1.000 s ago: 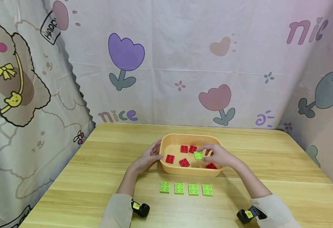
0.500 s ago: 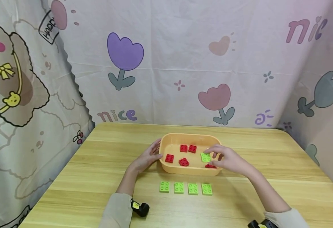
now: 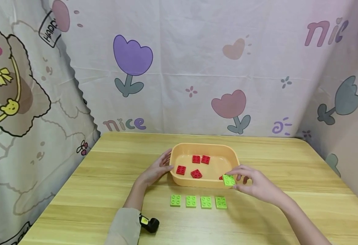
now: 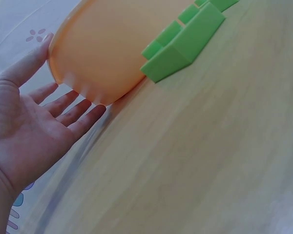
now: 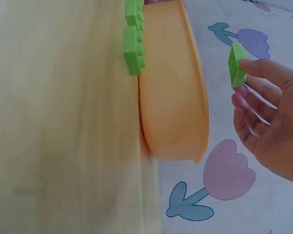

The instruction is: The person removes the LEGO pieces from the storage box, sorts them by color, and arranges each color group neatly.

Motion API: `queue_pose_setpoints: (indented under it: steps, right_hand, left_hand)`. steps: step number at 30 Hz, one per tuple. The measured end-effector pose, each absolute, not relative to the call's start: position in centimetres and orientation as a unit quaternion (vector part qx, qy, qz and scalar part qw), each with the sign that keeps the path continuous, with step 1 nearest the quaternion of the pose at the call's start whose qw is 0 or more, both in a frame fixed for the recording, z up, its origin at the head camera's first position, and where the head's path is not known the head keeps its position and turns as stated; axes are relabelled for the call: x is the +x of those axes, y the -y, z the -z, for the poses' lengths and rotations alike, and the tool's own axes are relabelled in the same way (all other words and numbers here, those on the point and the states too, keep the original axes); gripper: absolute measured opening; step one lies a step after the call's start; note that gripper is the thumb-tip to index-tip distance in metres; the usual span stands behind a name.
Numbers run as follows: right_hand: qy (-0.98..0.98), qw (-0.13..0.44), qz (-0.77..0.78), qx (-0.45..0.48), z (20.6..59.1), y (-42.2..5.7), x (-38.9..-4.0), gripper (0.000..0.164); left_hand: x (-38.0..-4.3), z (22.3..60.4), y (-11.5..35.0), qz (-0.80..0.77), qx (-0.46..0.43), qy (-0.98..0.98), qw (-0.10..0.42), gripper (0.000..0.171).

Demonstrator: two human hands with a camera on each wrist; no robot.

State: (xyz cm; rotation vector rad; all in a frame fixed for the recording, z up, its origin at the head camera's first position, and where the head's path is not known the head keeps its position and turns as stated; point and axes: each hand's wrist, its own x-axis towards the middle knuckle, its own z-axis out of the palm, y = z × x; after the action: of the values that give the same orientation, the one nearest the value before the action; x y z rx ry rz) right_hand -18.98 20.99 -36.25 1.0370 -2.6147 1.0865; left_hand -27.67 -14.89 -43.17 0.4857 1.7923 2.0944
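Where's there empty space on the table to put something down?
The table is bare left of the left hand, behind the tray, right of the right hand, and in front of the four green bricks. It's tight between those bricks and the tray. Red bricks dot the tray.

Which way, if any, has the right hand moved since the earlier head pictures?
Yes: the right hand moved rightward and down the view, against the table.
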Motion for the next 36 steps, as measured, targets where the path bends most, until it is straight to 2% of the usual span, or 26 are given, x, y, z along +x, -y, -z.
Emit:
queue_pose_setpoints:
  steps: [24,36]
  right_hand:
    - [0.862,0.098,-0.352,0.351,39.0,-22.6,-16.7,0.039]
    - [0.868,0.074,-0.369,0.324,40.8,-23.2,-16.2,0.04]
  left_hand:
    - [-27.9,43.4,14.7,-0.735,0.169,-0.634,0.169,0.072]
    - [-27.7,43.2,14.8,-0.737,0.16,-0.635,0.168,0.072]
